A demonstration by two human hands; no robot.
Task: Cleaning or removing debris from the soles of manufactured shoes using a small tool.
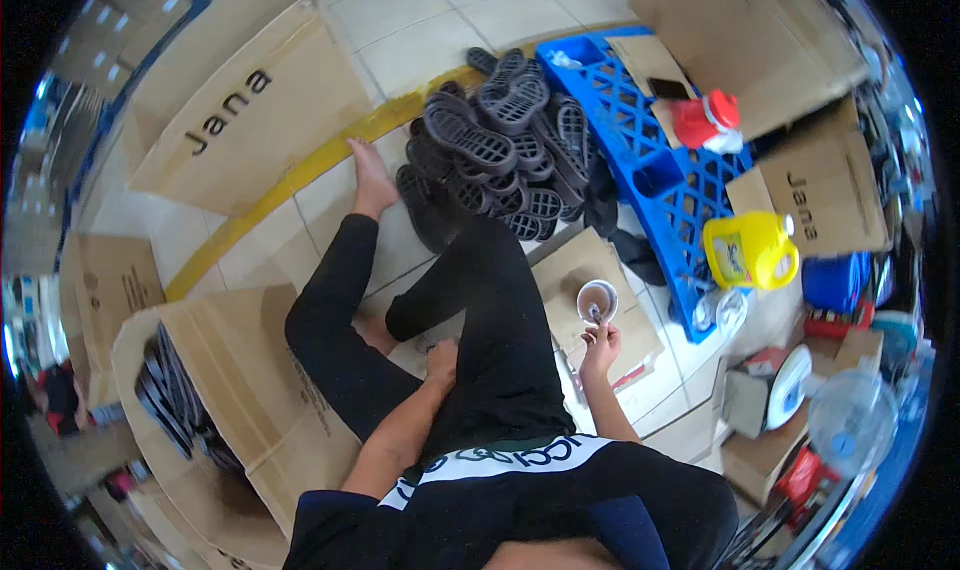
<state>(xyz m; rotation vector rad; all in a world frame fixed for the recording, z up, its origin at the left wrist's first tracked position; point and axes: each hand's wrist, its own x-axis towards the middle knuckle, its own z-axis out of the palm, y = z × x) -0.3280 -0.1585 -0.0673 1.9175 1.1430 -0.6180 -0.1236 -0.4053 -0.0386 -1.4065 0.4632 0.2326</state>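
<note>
My right hand (600, 348) is closed on a thin stick-like handle (596, 316) that dips into a white cup (598, 295) of brownish liquid. The tool's far end is hidden in the cup, which stands on a flat piece of cardboard (570, 270). Between my bent legs, my left hand (441, 360) is closed beside a greyish thing (415, 352) on the floor; what it grips I cannot make out. A heap of dark brown shoe soles (500, 140) with gridded faces lies past my knees.
A blue plastic pallet (640, 165) at the right bears a red container (705, 118) and a yellow jug (748, 250). Cardboard boxes stand around me; the open box (250, 370) at my left holds dark striped pieces. A scale (765, 390) sits at the right.
</note>
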